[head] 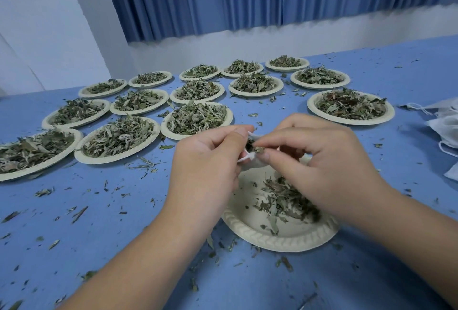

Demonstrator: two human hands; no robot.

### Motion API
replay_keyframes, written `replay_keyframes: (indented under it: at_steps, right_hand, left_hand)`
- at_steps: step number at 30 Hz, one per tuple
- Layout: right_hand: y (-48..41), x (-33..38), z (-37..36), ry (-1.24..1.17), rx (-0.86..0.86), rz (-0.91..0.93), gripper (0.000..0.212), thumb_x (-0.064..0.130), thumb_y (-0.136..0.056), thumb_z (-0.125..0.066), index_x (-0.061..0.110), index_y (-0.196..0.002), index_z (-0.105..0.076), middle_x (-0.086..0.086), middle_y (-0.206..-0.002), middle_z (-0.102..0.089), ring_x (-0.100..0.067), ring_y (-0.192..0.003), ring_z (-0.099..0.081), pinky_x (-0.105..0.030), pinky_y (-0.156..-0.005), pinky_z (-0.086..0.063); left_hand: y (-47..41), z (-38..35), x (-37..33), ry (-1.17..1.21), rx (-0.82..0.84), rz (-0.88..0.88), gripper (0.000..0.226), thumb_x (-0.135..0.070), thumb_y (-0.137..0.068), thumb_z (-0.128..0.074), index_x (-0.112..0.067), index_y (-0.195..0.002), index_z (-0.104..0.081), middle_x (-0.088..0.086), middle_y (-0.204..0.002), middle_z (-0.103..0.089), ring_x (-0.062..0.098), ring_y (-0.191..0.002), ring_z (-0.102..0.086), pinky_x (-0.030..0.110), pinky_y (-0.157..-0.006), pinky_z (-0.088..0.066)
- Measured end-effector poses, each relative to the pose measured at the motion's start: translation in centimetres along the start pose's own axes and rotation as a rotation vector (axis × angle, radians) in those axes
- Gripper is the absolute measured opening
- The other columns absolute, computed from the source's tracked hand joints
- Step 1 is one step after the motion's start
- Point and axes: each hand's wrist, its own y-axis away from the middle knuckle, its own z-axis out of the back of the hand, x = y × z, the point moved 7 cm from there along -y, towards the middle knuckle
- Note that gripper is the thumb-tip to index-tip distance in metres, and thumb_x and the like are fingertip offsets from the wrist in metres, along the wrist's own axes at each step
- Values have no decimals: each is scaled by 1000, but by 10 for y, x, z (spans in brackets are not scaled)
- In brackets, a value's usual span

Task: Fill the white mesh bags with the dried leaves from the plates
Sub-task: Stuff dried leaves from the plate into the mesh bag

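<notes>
Roughly upright mesh bag (251,164), left hand (208,161), right hand (319,156) pinching leaves (250,146)

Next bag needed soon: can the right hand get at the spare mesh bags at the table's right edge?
Probably yes: the spare mesh bags lie uncovered right of the right hand, nothing standing between.
</notes>
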Motion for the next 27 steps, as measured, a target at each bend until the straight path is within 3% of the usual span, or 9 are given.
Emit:
replay_keyframes:
  at_steps: [4,8,11,15,21,24,27]
  right_hand:
    - [2,6,8,30,44,79,19,23,-85,-65,24,-102,-75,13,-99,-63,-7,-78,-59,-30,-64,-49]
    - [4,10,-6,166,200,152,29,26,-88,-60,23,-115,-70,14,-122,-62,-4,-104,-59,-31,-90,-47]
    - [6,11,-19,250,324,140,37,36,-89,-56,25,-123,-65,16,-132,-56,-11,-100,-56,-27,-91,-43]
    - [5,11,-26,338,420,124,39,43,-91,-50,26,-124,-62,17,-130,-56,-12,-90,-51,-25,-86,-41]
    - [3,7,-32,366,496,95,29,46,-91,-43,29,-106,-63,18,-108,-56,-14,-88,-47,-34,-81,-43]
    - [1,7,-31,273,474,97,26,40,-93,-49,28,-109,-64,16,-114,-59,-9,-102,-53,-35,-85,-45]
    - [0,10,-14,125,328,152,25,21,-90,-62,20,-114,-69,11,-121,-64,4,-117,-53,-26,-93,-46]
  left_hand:
    - [1,3,-4,47,-24,-9,19,-11,-95,-57,-12,-91,-76,-7,-44,-46,6,-33,-36,17,-36,-28]
    - [2,2,-4,119,-30,-2,19,-9,-94,-57,-10,-90,-76,-4,-48,-49,6,-35,-34,16,-36,-28]
    - [3,2,-3,124,-24,2,20,-7,-92,-58,-10,-88,-77,-4,-48,-49,5,-34,-38,16,-36,-28]
    - [1,1,-3,146,15,14,21,-5,-92,-56,-8,-86,-77,-2,-52,-47,7,-37,-32,17,-36,-27]
    - [3,-5,-2,129,94,38,22,-6,-92,-57,-8,-84,-77,1,-55,-47,7,-36,-31,15,-35,-28]
    - [3,-5,-7,90,110,35,21,-8,-93,-56,-6,-87,-76,-1,-52,-45,6,-34,-32,14,-35,-27]
    - [3,-2,-19,0,75,-71,20,-8,-94,-56,-5,-89,-76,-8,-45,-47,2,-33,-38,10,-36,-33]
